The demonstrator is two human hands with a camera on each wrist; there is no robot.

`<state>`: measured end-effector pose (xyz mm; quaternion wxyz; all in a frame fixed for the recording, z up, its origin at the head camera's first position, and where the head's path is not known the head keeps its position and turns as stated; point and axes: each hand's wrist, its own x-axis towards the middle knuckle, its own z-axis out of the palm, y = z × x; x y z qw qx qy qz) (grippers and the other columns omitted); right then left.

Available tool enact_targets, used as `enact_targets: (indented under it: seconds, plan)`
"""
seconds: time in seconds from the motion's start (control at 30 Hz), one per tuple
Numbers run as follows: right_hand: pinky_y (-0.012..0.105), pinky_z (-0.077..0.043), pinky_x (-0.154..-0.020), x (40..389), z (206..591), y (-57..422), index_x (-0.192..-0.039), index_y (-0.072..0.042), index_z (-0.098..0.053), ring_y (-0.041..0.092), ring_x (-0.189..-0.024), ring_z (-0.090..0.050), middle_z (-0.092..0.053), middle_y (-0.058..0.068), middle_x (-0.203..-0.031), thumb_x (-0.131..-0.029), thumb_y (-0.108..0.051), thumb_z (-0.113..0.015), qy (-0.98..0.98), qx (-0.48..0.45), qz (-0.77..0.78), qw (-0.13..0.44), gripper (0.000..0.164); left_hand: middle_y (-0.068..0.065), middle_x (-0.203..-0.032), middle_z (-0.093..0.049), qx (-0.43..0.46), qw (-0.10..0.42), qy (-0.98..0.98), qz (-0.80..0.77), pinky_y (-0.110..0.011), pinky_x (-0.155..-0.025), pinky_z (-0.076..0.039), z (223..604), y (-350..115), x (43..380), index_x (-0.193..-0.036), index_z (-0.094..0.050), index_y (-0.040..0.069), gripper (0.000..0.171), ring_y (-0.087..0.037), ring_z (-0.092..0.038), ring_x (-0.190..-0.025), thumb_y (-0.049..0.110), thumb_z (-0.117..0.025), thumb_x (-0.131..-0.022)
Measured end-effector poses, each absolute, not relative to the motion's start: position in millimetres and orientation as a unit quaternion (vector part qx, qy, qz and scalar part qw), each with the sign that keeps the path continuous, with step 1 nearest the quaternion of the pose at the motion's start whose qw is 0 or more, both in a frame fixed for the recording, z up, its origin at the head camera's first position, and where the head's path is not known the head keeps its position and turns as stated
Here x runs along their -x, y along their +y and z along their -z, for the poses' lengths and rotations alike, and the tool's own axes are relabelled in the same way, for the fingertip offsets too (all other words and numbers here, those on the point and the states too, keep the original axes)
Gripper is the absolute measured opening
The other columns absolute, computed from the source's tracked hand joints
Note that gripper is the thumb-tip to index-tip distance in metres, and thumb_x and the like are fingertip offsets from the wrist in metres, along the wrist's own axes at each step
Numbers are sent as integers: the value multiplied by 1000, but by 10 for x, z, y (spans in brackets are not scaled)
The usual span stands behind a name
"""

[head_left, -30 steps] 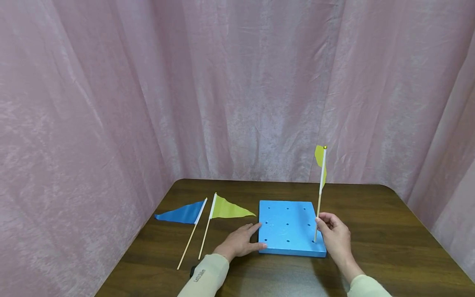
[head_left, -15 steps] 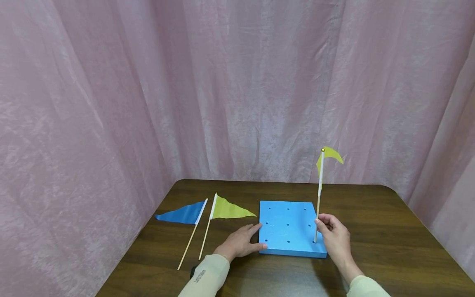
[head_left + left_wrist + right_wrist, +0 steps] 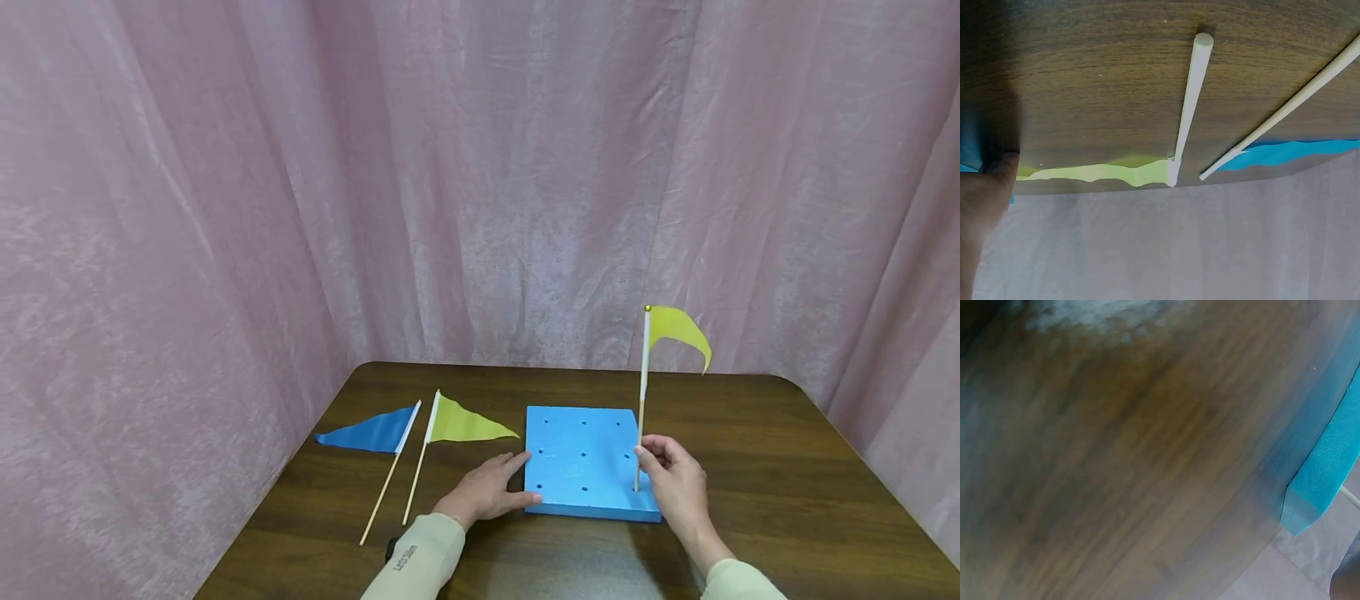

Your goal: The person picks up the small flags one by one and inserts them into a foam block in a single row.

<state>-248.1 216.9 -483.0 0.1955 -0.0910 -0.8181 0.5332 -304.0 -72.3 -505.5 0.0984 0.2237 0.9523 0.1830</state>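
Touching blue board (image 3: pixel 581 471) at L edge w/ L hand (image 3: pixel 483 490), fingers apart. Pinching yellow flag (image 3: pixel 673 324) upright w/ R hand (image 3: pixel 678 483), fingers clamped on stick (image 3: pixel 641 417), tip at near-R hole. Can see lime flag (image 3: pixel 463 422), blue flag (image 3: pixel 375 431) on tbl (image 3: pixel 765 475), L; pink curtain (image 3: pixel 487 183) behind.

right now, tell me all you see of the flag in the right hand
The flag is nearly upright: a thin, wooden-looking stick with a white upper sleeve and small golden ball on top. Its yellow tapering cloth curves to the right, tip drooping. The right hand pinches the stick's lower part; its foot meets the blue board near the front right corner, whether inserted I cannot tell.
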Motion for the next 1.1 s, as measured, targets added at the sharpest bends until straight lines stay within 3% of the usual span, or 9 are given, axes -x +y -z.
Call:
enact_targets:
  seconds: [0.87,1.1]
  plan:
    - [19,-50,-67,2543,4911,2190,-110,-4,-69,13,-79,-61,-70,8,-95,-94,-15,-69,-843,91,-494,192,19,-9,-155,-38,-224,98,953,-181,-54,-107,-37,5033,-714,3032,-156,-32,33,80,-29,-36,-142,69,-57,-88]
    - [19,-50,-67,2543,4921,2196,-112,-3,-68,16,-84,-60,-70,10,-101,-96,-15,-67,-848,86,-493,177,20,-9,-155,-38,-226,96,953,-179,-53,-108,-36,5045,-722,3032,-156,-32,32,80,-28,-35,-142,69,-56,-88]
